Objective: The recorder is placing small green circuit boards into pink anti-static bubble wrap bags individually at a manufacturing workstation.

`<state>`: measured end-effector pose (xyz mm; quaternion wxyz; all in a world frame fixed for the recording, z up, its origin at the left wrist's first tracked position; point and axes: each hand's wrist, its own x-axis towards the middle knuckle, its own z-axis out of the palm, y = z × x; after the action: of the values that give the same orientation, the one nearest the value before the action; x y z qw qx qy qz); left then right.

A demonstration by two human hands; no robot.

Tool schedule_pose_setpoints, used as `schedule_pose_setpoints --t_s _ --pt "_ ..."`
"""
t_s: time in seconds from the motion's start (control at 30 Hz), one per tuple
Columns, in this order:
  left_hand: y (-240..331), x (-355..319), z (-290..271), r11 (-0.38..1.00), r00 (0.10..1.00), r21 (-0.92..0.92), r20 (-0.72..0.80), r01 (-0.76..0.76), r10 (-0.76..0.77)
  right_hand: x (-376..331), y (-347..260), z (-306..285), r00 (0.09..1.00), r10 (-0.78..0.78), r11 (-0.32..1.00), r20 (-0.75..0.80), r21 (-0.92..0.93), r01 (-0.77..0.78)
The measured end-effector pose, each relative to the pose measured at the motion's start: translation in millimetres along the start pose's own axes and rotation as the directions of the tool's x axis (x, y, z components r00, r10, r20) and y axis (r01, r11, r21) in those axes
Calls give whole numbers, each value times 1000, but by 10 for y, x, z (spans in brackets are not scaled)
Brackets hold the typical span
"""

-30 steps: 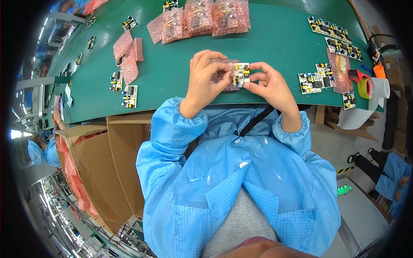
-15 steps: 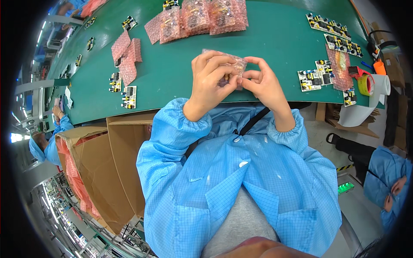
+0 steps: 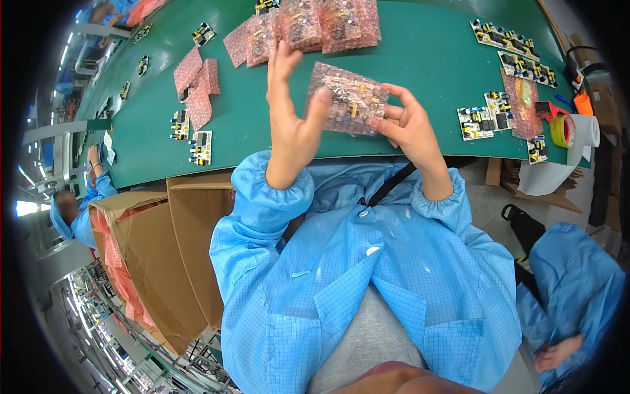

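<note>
Pinched in the right hand (image 3: 408, 125), by the right edge and lower right corner: a pink bubble-wrap pouch (image 3: 344, 92), with a circuit board (image 3: 354, 108) showing through the film. Lying directly left of the right grip, thumb on the near face, fingers along the edge. Apparently held over the green table (image 3: 426, 65), close to its front edge; impossible to judge the gap beneath.

Stretched lengthwise from left to right, sloping slightly down toward the right grip, with the free end toward the left hand (image 3: 287, 111). Spread wide on that side, fingers pointing up and away from the thumb, pinching nothing. Crossing the pouch's left end in the view with the thumb alone; impossible to tell whether touching or just in front. Nearer of the two, by actual hold: the right.

Beyond, toward the far side, close to the left fingertips in the view: filled bubble-wrap pouches (image 3: 302, 26) in piles. Well off to the left, loose bubble-wrap pieces (image 3: 199, 108); well off to the right, bare circuit boards (image 3: 475, 125).
</note>
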<state>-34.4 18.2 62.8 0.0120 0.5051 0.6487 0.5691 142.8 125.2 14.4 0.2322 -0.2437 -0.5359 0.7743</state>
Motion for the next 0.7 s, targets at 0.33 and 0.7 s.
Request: schedule_pose_setpoints --t_s 0.33,0.7 --pt "-186 -167 52 602 809 -541 417 587 -414 131 -100 54 992 -93 996 86 2 93" --pt "-1321 765 -414 634 793 -686 -137 356 -593 315 -226 -69 985 -167 985 -43 -56 165"
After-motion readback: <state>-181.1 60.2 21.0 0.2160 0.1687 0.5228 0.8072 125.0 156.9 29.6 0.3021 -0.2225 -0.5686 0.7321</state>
